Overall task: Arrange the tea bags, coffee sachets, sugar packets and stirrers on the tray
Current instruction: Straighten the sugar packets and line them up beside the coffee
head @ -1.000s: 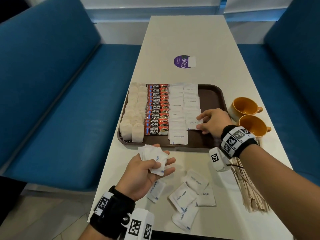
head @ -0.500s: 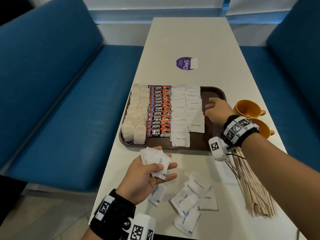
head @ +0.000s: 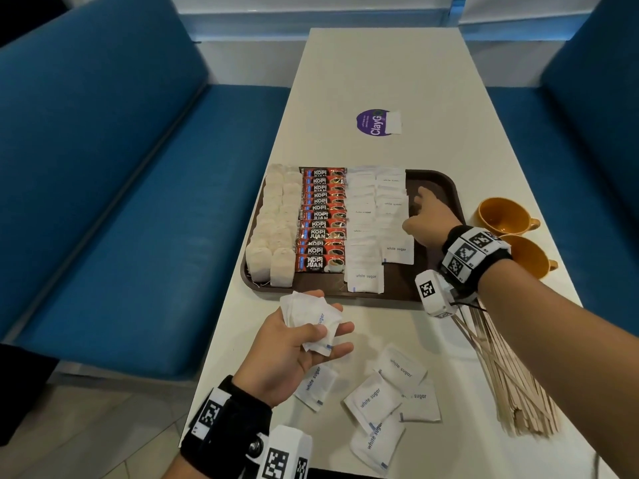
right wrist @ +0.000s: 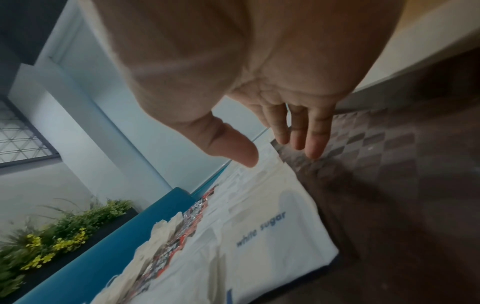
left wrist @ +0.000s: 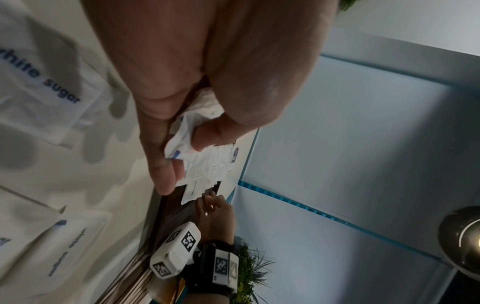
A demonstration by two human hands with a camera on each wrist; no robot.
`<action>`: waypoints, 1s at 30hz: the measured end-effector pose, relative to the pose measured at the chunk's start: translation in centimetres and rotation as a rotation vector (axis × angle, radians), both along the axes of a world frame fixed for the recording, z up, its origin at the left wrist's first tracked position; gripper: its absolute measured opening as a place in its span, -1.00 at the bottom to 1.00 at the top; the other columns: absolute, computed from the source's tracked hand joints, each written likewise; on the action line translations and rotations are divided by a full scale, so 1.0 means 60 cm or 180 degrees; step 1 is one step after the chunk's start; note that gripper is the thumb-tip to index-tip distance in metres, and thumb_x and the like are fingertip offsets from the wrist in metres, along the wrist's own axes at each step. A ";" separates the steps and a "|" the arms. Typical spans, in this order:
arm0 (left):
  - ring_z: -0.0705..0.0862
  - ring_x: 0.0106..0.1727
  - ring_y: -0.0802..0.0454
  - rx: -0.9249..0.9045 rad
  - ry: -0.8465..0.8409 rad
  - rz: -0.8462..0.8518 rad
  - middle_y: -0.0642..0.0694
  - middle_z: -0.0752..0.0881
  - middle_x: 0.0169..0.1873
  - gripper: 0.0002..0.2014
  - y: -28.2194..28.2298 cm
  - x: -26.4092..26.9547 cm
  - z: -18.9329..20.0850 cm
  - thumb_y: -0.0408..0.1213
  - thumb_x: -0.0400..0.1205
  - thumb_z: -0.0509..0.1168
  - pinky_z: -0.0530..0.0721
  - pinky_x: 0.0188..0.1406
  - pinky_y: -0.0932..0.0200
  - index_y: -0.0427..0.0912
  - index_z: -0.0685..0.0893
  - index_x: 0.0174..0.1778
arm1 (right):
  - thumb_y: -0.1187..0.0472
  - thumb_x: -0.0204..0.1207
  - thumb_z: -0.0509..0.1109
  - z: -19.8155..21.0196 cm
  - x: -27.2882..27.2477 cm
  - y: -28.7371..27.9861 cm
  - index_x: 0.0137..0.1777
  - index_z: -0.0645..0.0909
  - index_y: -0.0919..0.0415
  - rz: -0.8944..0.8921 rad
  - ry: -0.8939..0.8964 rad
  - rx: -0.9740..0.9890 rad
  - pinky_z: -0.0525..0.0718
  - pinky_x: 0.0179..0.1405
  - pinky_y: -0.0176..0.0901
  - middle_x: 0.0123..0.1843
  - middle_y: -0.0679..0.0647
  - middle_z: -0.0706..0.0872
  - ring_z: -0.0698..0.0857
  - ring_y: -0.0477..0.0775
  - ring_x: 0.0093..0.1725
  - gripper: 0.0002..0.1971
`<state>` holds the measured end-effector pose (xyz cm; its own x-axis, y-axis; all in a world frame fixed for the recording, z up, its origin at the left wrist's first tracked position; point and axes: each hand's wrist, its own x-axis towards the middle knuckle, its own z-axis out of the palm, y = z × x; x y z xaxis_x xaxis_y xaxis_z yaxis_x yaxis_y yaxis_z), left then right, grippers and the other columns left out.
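Here the left hand clutches crumpled sugar packets, while the right hand hovers with fingers straight, holding nothing.

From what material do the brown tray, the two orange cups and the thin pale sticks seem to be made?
The dark brown rectangular tray looks like moulded plastic: its floor bears a fine chequered texture in the right wrist view. The two orange cups seem glazed ceramic, smooth with a soft shine, though plastic is possible. The thin pale stirrers look like bare, matt wood.
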<state>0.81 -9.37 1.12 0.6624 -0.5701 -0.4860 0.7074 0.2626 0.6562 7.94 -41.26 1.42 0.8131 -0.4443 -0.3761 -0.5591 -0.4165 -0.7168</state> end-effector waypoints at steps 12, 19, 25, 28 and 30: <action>0.78 0.19 -0.55 0.0030 -0.0107 0.0059 -0.48 0.73 0.27 -0.56 0.002 -0.007 0.004 -0.75 0.69 0.12 0.85 -0.05 -0.27 -0.33 0.53 0.44 | 0.10 0.50 0.60 0.005 -0.056 0.120 0.65 0.44 -0.06 0.1356 -0.0054 -0.1262 0.46 0.47 0.00 0.45 0.07 0.41 0.33 0.14 0.51 -0.29; 0.83 -0.07 -0.38 0.0538 -0.0622 0.0047 -0.49 0.72 0.04 -0.58 -0.034 0.032 0.009 -0.77 0.68 0.07 0.84 -0.18 -0.11 -0.37 0.57 0.37 | -0.07 0.52 0.56 -0.004 -0.051 0.117 0.68 0.39 0.05 0.1421 0.0136 -0.1493 0.42 0.54 0.05 0.50 0.06 0.40 0.27 0.16 0.56 -0.24; 0.83 -0.07 -0.41 0.0761 -0.0770 -0.0285 -0.51 0.70 0.04 -0.58 -0.071 0.046 0.007 -0.77 0.67 0.08 0.86 -0.09 -0.19 -0.32 0.54 0.35 | -0.03 0.55 0.53 0.002 -0.060 0.108 0.66 0.41 0.04 0.1254 -0.0075 -0.1336 0.45 0.57 0.09 0.50 0.08 0.41 0.27 0.15 0.57 -0.31; 0.80 -0.04 -0.45 0.0799 -0.0784 -0.0386 -0.50 0.69 0.04 -0.59 -0.079 0.047 0.000 -0.77 0.67 0.09 0.86 -0.06 -0.23 -0.32 0.55 0.33 | 0.08 0.60 0.49 0.008 -0.077 0.099 0.54 0.51 0.05 0.0908 -0.0191 -0.1043 0.56 0.37 -0.06 0.33 0.05 0.56 0.51 0.10 0.42 -0.49; 0.80 -0.01 -0.47 0.0836 -0.0817 -0.0432 -0.48 0.69 0.05 -0.60 -0.081 0.047 -0.004 -0.76 0.67 0.10 0.84 -0.01 -0.28 -0.30 0.56 0.31 | 0.16 0.64 0.46 0.009 -0.094 0.098 0.47 0.55 0.07 0.0666 -0.0164 -0.0737 0.64 0.04 -0.20 0.09 0.00 0.70 0.71 0.02 0.10 -0.59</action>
